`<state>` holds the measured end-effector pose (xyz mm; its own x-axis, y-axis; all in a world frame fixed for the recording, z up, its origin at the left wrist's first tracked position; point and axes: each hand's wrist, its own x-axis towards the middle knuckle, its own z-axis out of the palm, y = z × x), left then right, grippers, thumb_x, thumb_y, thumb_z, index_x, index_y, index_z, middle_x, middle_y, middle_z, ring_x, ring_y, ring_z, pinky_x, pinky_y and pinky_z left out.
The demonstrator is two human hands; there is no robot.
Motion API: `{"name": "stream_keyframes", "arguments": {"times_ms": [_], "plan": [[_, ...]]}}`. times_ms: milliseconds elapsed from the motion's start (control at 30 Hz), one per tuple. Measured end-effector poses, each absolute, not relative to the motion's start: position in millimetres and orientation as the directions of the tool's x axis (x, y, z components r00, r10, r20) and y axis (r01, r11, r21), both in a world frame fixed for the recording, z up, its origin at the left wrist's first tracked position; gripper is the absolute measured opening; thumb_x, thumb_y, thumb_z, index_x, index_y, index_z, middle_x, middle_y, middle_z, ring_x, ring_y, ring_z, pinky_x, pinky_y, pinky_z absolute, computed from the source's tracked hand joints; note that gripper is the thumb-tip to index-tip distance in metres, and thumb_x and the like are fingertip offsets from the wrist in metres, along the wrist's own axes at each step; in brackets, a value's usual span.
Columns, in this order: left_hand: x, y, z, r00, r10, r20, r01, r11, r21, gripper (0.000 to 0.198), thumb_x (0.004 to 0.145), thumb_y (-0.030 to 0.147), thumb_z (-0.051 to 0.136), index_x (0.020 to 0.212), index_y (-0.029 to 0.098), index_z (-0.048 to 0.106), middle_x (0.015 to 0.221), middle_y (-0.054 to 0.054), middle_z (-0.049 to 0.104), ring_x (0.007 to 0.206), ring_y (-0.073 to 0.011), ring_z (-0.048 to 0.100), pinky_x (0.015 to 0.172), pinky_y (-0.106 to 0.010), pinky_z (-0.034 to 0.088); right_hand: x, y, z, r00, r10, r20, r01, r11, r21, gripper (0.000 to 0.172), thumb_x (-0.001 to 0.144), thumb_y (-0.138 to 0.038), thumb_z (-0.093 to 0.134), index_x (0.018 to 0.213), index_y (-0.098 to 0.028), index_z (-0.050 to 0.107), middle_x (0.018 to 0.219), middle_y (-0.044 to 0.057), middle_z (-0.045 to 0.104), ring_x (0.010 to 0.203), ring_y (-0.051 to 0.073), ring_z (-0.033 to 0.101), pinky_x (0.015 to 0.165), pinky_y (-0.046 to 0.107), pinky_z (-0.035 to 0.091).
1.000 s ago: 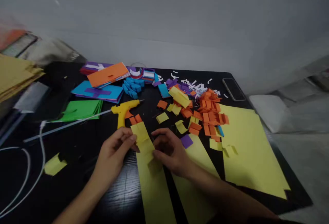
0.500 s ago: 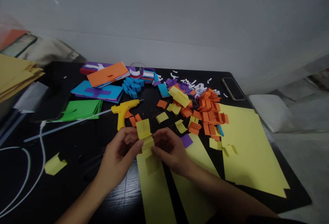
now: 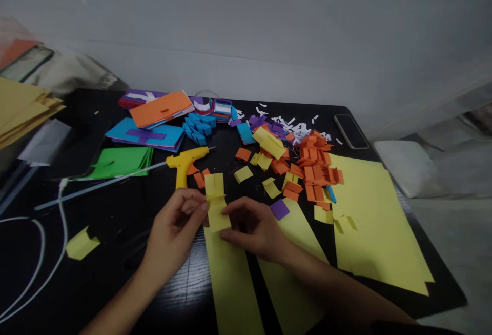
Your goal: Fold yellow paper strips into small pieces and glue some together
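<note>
A small folded strip of yellow paper (image 3: 218, 213) is held up between my hands, its creased upper flap standing away from me. My left hand (image 3: 175, 230) pinches its left edge between thumb and fingers. On the right edge, my right hand (image 3: 255, 227) has its index finger and thumb against the paper, one above the other. Beneath them lies a long yellow paper strip (image 3: 234, 289), running toward me. Just beyond my left hand rests a yellow glue gun (image 3: 184, 163), and a purple paper square (image 3: 279, 209) lies beside my right hand.
Folded orange paper pieces (image 3: 317, 168) and small yellow ones (image 3: 271, 188) are heaped centre right. Yellow sheets (image 3: 380, 232) and a phone (image 3: 350, 131) lie to the right. Stacked coloured paper (image 3: 146, 134) stands at the back left; a white cable (image 3: 63, 222) curves at the left.
The folded yellow strip has opened out flatter in my hands. My right thumb and index finger have spread further apart along its edge.
</note>
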<state>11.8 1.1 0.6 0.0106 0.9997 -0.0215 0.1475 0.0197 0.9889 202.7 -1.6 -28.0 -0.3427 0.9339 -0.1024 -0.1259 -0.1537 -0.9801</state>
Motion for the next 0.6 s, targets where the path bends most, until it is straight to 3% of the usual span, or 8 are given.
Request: {"name": "stream_keyframes", "arguments": {"times_ms": [233, 400, 600], "plan": [[9.5, -0.8, 2.1, 0.098, 0.995, -0.001, 0.180, -0.017, 0.983, 0.005, 0.093, 0.022, 0.062, 0.095, 0.023, 0.066, 0.075, 0.003, 0.065, 0.066, -0.0113, 0.063, 0.060, -0.020, 0.051, 200.7, -1.3, -30.3, -0.266, 0.947, -0.180, -0.106, -0.214, -0.971, 0.033, 0.072, -0.037, 0.091, 0.097, -0.022, 0.074, 0.071, -0.001, 0.068, 0.062, 0.013, 0.061, 0.058, 0.026, 0.048], [6.1, -4.6, -1.5, 0.207, 0.978, 0.037, 0.259, -0.091, 0.962, 0.009, 0.092, 0.021, 0.064, 0.100, 0.024, 0.067, 0.085, 0.002, 0.066, 0.074, -0.0123, 0.064, 0.065, -0.021, 0.053, 200.6, -0.8, -27.8, -0.213, 0.964, -0.157, -0.081, -0.177, -0.981, 0.027, 0.073, -0.038, 0.089, 0.090, -0.021, 0.076, 0.068, -0.002, 0.067, 0.057, 0.011, 0.055, 0.052, 0.023, 0.043], [8.4, -4.6, -3.7, 0.203, 0.972, 0.120, 0.302, -0.179, 0.936, 0.002, 0.092, 0.021, 0.068, 0.094, 0.022, 0.067, 0.086, 0.000, 0.066, 0.075, -0.0132, 0.063, 0.066, -0.022, 0.053, 201.1, 1.3, -27.1, -0.183, 0.979, -0.091, -0.086, -0.108, -0.990, 0.019, 0.078, -0.039, 0.086, 0.085, -0.023, 0.078, 0.077, 0.001, 0.074, 0.068, 0.015, 0.065, 0.062, 0.028, 0.053]]}}
